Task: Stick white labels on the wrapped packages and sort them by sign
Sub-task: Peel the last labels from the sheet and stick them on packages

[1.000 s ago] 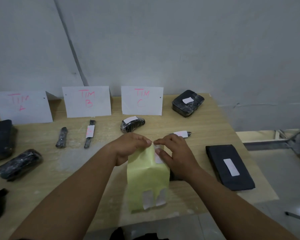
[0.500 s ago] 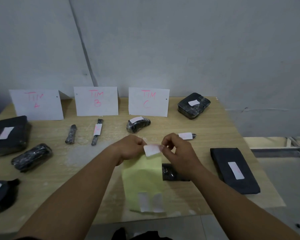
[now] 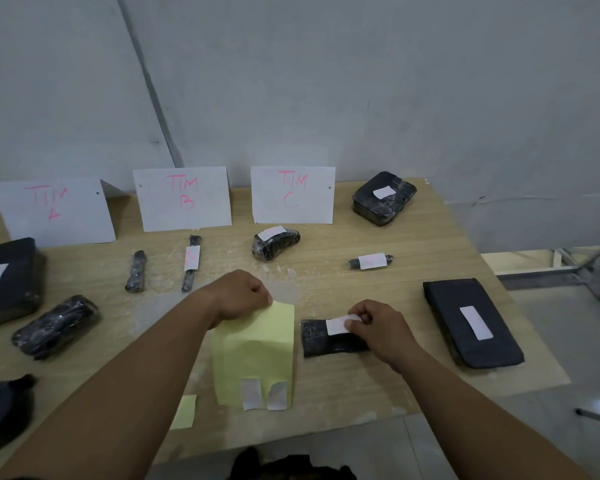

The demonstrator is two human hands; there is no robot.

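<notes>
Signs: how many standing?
3, in a row at the back of the table: TIM A sign left, TIM B sign middle, TIM C sign right. More may lie off-frame left.

The wooden table [image 3: 326,275] carries black wrapped packages [image 3: 383,198], three paper signs [image 3: 182,199] and a yellow scrap [image 3: 184,412].

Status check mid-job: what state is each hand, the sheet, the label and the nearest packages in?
left hand: pinches the yellow sheet's top corner.
right hand: pinches the white label's end.
white label: lying across the front package.
front package: flat on the table.
yellow sheet: bent, two labels at its lower edge.
leftmost thin package: lying flat, no label.
</notes>
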